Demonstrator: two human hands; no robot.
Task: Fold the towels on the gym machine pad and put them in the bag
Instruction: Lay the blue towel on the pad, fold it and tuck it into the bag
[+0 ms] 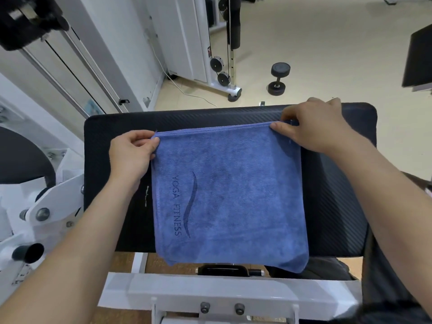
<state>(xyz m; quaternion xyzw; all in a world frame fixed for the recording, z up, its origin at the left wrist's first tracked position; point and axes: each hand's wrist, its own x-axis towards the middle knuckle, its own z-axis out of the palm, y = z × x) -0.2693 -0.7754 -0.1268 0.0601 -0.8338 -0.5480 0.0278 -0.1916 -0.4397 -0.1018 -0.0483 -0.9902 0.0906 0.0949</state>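
Observation:
A blue towel [230,197] printed "YOGA FITNESS" lies folded in a near square on the black gym machine pad [336,206]. Its near edge hangs over the pad's front. My left hand [132,157] pinches the towel's far left corner. My right hand [313,127] pinches the far right corner, where the stacked edges meet. No bag shows in this view.
The white machine frame [210,293] runs below the pad, with bolts and a lever at the left. On the beige floor behind stand a black dumbbell [278,78], a cable machine [224,73] and a dark bench [418,57] at the right.

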